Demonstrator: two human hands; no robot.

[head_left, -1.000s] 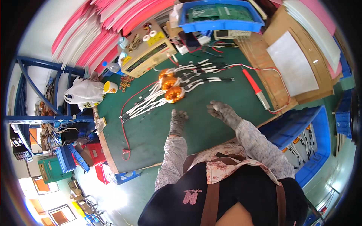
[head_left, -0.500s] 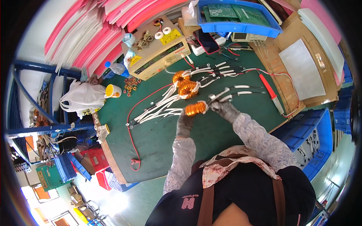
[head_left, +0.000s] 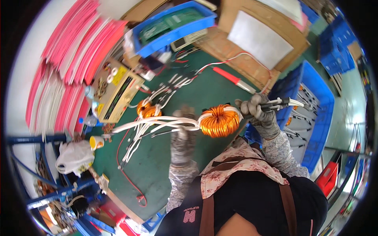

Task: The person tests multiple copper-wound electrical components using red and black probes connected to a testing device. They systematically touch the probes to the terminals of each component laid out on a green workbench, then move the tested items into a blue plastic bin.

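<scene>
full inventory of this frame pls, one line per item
Copper coil: 1, orange ring with white leads, lifted between both hands.
Second coil: 1, orange, on the green mat.
White sleeved wires: a bundle, trailing left from the held coil over the mat.
Red-handled tool: 1, on the mat near the cardboard box.
Blue tray: 1, top centre, green boards inside.
Blue bin: 1, right of the mat.
Pink sheets: a stack, upper left.
White bag: 1, left edge.
Left hand: grey glove, on the white leads.
Right hand: grey glove, gripping a dark tool at the coil's right.
</scene>
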